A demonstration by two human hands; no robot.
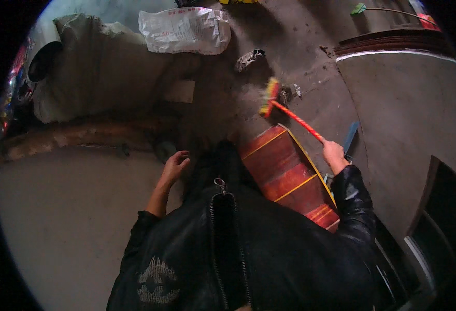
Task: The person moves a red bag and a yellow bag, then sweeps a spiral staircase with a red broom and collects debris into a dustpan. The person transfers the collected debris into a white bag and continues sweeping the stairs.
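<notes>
My right hand (pixel 333 154) is closed round the end of an orange-red handle on a small broom (pixel 299 121). Its red and yellow head (pixel 269 97) is smeared by motion over the dark floor. Beside the broom head lie dark clumps of litter (pixel 286 94) and a white scrap (pixel 297 90). On the left, my left hand (pixel 176 165) hangs in front of my body, fingers loosely bent and apart, with nothing in it. A reddish-brown wooden shelf unit (pixel 285 179) with yellow edges stands below the broom handle, close to my right forearm.
A white plastic sack (pixel 184 31) lies at the far side, with a crumpled wrapper (pixel 249 59) nearer. A large covered bulk (pixel 101 67) fills the upper left. Beyond my right hand lies a blue strip (pixel 351 136). Dark panels (pixel 440 207) stand at the right.
</notes>
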